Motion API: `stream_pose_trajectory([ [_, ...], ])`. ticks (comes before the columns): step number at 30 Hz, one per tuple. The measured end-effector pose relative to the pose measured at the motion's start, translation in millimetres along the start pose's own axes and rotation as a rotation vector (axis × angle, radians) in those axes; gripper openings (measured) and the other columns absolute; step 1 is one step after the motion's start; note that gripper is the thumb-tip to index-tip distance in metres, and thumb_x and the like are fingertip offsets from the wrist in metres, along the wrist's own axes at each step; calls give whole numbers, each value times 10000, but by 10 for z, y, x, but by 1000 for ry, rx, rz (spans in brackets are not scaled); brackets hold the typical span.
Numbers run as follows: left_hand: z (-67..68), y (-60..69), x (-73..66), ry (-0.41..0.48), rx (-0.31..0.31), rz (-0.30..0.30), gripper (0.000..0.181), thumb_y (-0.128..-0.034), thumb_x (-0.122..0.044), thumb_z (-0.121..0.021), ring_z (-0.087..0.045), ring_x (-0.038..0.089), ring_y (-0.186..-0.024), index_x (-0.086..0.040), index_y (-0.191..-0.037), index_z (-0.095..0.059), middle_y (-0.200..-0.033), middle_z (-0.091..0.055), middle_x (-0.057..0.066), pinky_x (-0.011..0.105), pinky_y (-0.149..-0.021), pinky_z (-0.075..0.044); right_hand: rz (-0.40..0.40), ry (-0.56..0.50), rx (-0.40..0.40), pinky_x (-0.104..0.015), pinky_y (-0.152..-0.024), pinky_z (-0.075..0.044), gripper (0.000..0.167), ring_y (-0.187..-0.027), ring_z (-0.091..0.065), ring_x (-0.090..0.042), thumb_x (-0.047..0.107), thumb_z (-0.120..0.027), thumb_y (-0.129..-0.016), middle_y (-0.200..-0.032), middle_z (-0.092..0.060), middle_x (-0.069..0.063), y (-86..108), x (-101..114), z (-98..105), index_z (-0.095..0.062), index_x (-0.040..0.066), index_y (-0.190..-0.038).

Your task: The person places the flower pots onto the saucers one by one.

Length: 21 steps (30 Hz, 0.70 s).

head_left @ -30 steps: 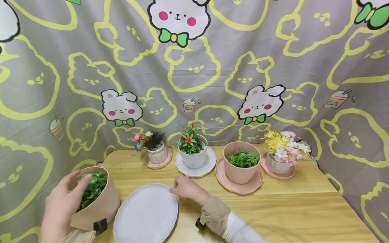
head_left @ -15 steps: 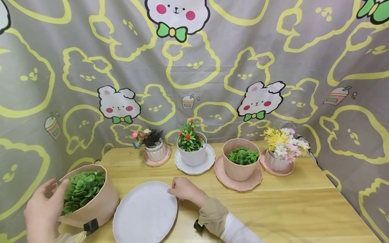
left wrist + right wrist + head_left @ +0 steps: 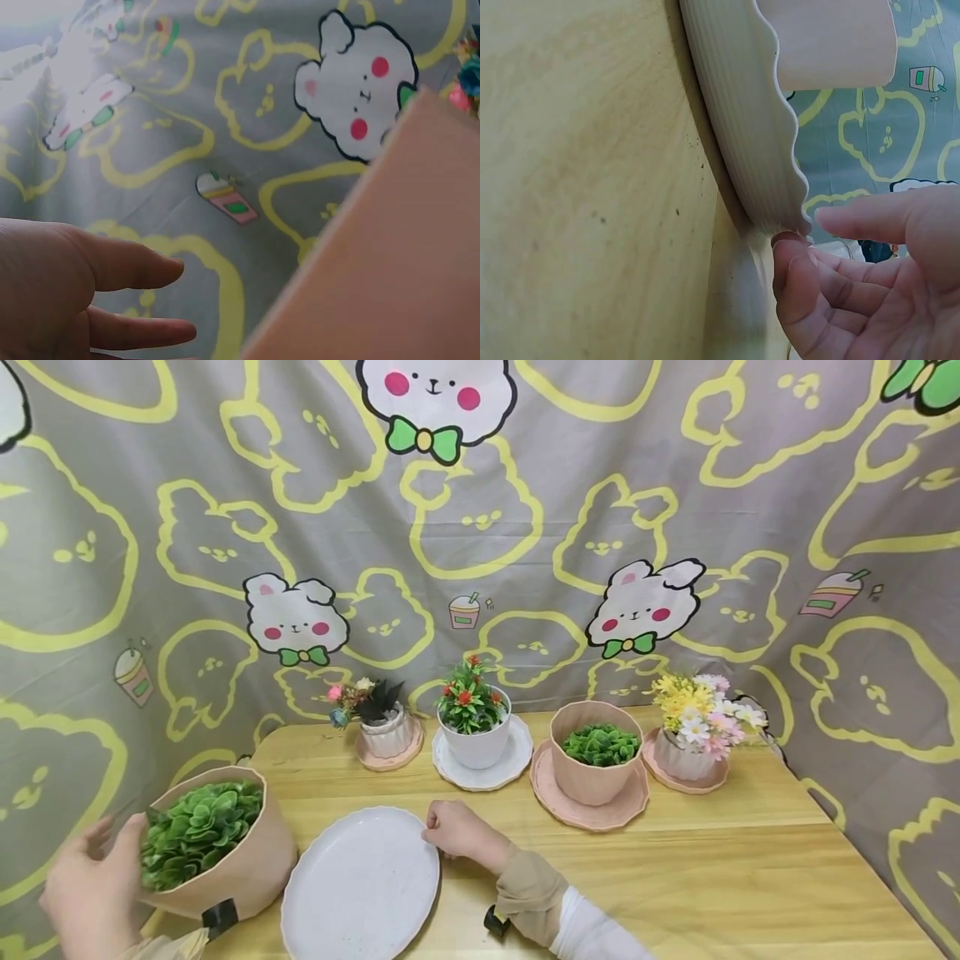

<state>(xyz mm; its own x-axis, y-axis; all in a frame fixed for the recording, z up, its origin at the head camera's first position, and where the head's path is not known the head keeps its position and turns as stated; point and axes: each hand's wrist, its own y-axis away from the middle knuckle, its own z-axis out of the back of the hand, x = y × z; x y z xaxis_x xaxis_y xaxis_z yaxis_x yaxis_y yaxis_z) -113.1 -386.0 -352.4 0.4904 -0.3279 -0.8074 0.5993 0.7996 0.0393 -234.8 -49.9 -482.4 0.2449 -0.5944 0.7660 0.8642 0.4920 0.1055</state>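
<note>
At the left of the table stands a large pink pot [image 3: 258, 868] with a green leafy plant [image 3: 198, 831] in it. Beside its left rim is my left hand [image 3: 93, 889], thumb and fingers apart. The left wrist view shows those fingers [image 3: 142, 330] extended, with a gap between them and the pot's wall [image 3: 397, 270]. A white scalloped plate [image 3: 363, 885] lies right of the pot. My right hand [image 3: 465, 835] pinches its upper right rim; in the right wrist view the fingertips [image 3: 799, 277] curl under the plate's edge [image 3: 742, 120], with the thumb over the rim.
Along the back stand a small flower pot [image 3: 386, 739] on a pink saucer, a white pot [image 3: 476, 747] on a white saucer, a pink pot [image 3: 592, 785] on a pink saucer, and a daisy pot [image 3: 686, 756] on another. A patterned curtain [image 3: 525, 552] hangs behind the table [image 3: 712, 885].
My left hand has moved left from over the plant to the pot's left side, uncovering the leaves. The right hand has kept its place on the plate's rim.
</note>
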Motion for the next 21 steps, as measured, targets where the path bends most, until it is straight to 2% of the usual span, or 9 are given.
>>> stream_pose_trajectory([
  [6, -35, -159, 156, -5, 30, -5, 763, -957, -508, -479, -119, 460, -1465, -81, -1535, -222, -1570, -260, 228, 553, -1185, -140, 9, 6, -3, -168, -374, -365, 145, -384, -457, -69, 63, -616, -905, -536, -498, 15, -11, -28, -18, -536, 91, -787],
  [12, -76, -293, 263, 1, 34, -10, 791, -953, -479, -473, -154, 473, -1460, -77, -1555, -153, -1566, -259, 259, 532, -1201, -154, -2, 10, -8, -169, -374, -371, 138, -375, -459, -64, 54, -607, -906, -513, -502, 14, -2, -28, -33, -542, 90, -790],
  [18, -108, -344, 296, -29, 77, -41, 732, -980, -446, -411, -188, 508, -1430, -45, -1544, -172, -1531, -266, 325, 562, -1178, -186, -5, 11, -14, -173, -377, -382, 106, -386, -471, -73, 52, -611, -906, -544, -511, 3, 11, -33, -33, -557, 70, -816],
  [21, -121, -348, 314, -38, 94, -23, 688, -992, -446, -366, -197, 497, -1427, -45, -1531, -219, -1534, -257, 325, 574, -1164, -207, -10, 11, -11, -175, -379, -378, 117, -391, -474, -82, 56, -614, -909, -547, -511, -2, 18, -39, -46, -552, 77, -813],
])
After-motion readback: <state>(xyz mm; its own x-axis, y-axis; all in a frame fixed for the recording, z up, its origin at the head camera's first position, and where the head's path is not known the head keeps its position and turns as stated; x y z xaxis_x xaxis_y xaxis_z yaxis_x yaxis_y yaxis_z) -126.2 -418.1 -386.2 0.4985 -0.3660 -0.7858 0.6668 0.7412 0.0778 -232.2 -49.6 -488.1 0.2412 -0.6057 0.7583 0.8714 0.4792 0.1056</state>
